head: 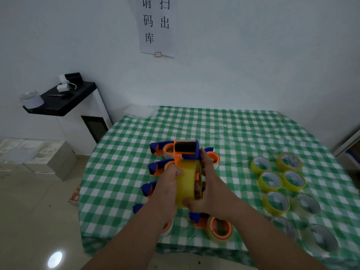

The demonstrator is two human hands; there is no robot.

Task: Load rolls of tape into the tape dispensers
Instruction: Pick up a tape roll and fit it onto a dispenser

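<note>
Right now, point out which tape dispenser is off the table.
The tape dispenser held up between the left hand and right hand, with the yellow roll on it; the others lie on the tablecloth.

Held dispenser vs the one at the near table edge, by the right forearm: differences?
The held dispenser is lifted off the table, gripped by the left hand and right hand; the near-edge dispenser lies flat on the checked tablecloth, untouched. The held one carries an opaque yellow tape roll seen edge-on; the near-edge one carries a paler, clearer roll showing its orange hub face-up. Both are blue and orange.
</note>
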